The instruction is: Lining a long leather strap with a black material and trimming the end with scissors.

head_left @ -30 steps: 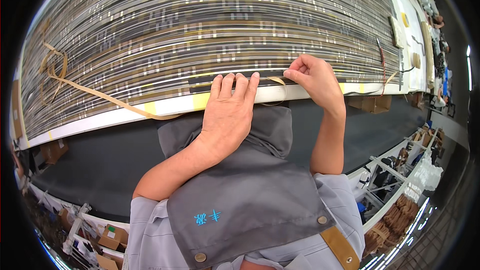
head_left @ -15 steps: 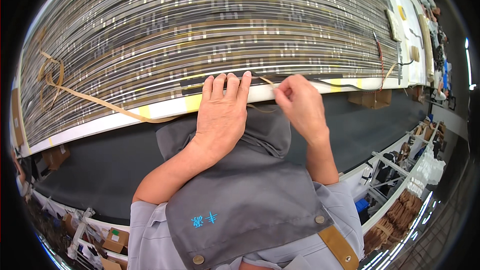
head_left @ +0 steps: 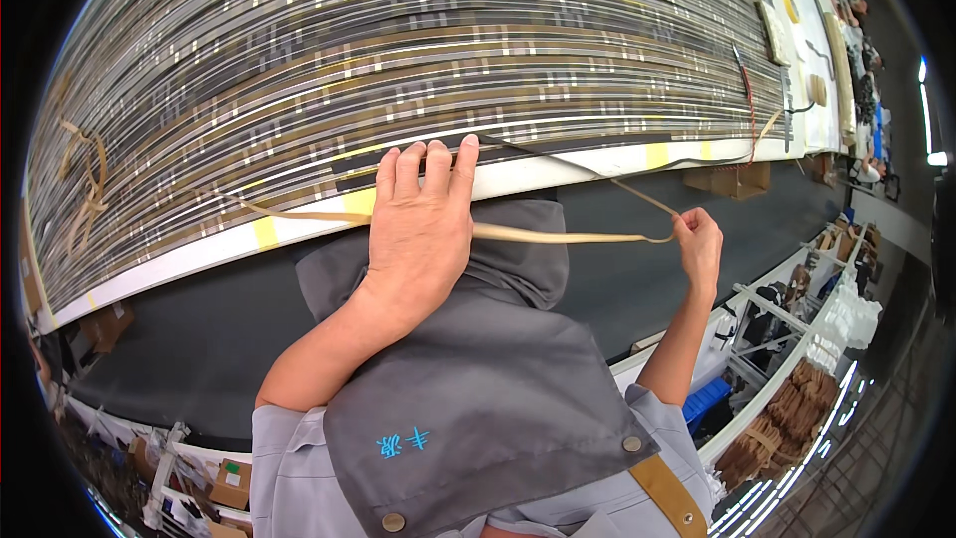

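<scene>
My left hand (head_left: 423, 224) lies flat, fingers stretched out and close together, its fingertips pressing on a dark strip along the near edge of a wide sheet of striped grey, brown and black strips (head_left: 428, 65). Off to the right, over the dark floor, my right hand (head_left: 700, 244) pinches a narrow tan strip (head_left: 558, 237). One length of it runs back to the left, passing behind my left hand and on over the white table edge (head_left: 558, 175). Another length rises to a thin dark band (head_left: 548, 155) that leads to my left fingertips.
Loops of tan strip (head_left: 95, 179) lie on the sheet's left end. A tool with a red cord (head_left: 745, 80) rests at the right, near a roll of tape (head_left: 817, 90). Below the edge sits a cardboard box (head_left: 732, 179). Shelving with brown bundles (head_left: 787, 418) stands lower right.
My right hand has moved right and down, away from the table edge, drawing the tan strip out taut. My left hand stays pressed on the same spot.
</scene>
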Demonstrator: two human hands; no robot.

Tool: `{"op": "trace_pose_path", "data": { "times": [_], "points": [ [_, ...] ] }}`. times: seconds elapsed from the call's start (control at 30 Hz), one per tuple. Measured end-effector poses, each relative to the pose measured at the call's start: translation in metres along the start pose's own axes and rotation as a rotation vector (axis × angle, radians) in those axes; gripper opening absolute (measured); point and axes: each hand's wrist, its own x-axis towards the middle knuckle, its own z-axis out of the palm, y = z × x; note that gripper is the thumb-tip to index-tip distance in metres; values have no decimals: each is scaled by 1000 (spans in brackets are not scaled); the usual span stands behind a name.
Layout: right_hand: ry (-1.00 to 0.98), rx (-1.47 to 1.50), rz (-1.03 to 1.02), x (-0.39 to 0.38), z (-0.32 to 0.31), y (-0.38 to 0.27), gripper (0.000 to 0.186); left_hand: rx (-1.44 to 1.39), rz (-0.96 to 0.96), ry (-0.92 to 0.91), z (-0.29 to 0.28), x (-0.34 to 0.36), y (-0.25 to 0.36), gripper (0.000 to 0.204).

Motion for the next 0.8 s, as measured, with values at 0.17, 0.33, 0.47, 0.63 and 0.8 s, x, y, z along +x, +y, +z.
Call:
{"op": "trace_pose_path", "data": {
  "times": [0.17, 0.33, 0.47, 0.63, 0.8],
  "points": [
    [22, 8, -19, 1, -4, 3, 17, 6, 4, 3, 1, 1, 1, 58],
    [-14, 332, -551, -31, -13, -110, 22, 38, 3, -1, 3, -2, -1, 59],
    [-135, 224, -809, -36, 11, -155, 28, 10, -7, -8, 2, -2, -2, 59],
    [-114, 75, -925, -21, 11, -148, 20, -20, 1, 7, -2, 0, 1, 58],
    [-355, 331, -721, -9, 2, -143, 16, -14, 6, 0, -1, 0, 0, 59]
  ]
}}
